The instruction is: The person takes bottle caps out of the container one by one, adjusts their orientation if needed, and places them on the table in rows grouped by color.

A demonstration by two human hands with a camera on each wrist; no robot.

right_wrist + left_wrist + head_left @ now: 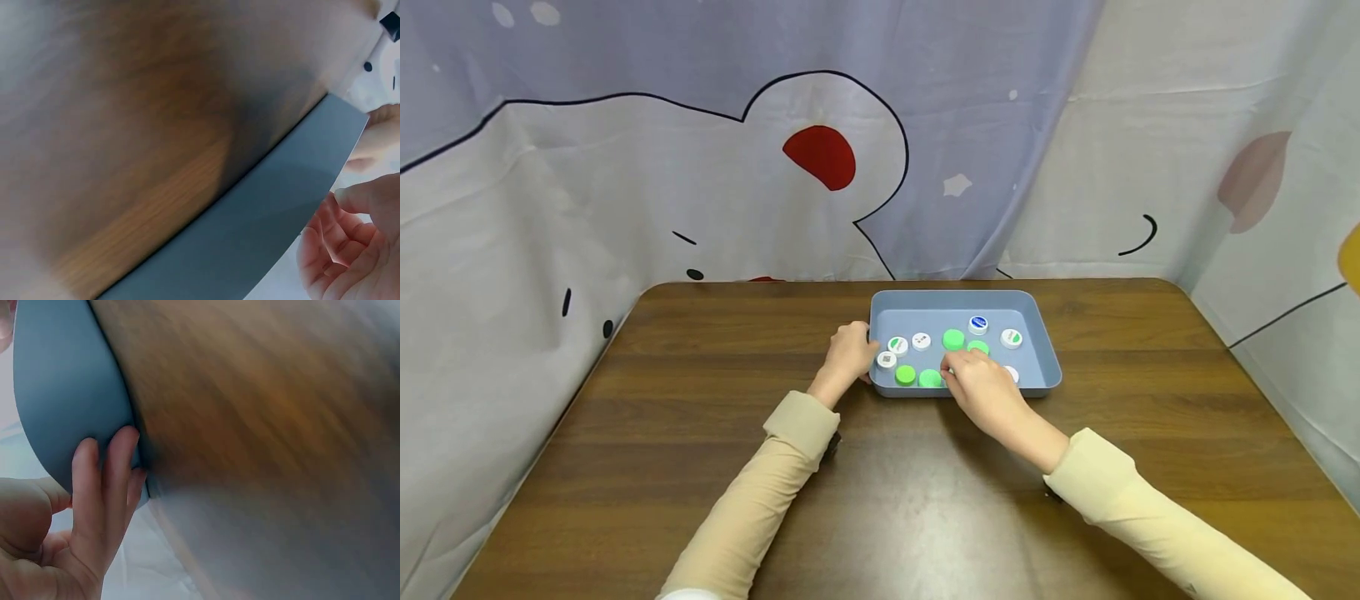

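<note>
A shallow blue-grey tray (pixel 958 298) holds several round bottle caps, some green, some white with printed tops. My left hand (pixel 850 352) grips the tray's left side; in the left wrist view its fingers (pixel 87 487) lie against the outer wall. Over the tray's front wall reaches my right hand (pixel 988 392), fingers curled and thumb close to the fingertips. A light green cap (pixel 929 379) lies just left of these fingertips, and another green cap (pixel 977 347) just beyond them. Whether the fingertips pinch a cap, I cannot tell. A white cap (pixel 1012 374) is partly hidden behind the right hand.
The tray stands on a brown wooden table (pixel 700 400), towards its far edge. Behind the table hangs a printed curtain (pixel 700 183). Inside the tray, white caps (pixel 898 346) cluster at the left, and a blue-printed white cap (pixel 978 324) lies near the back.
</note>
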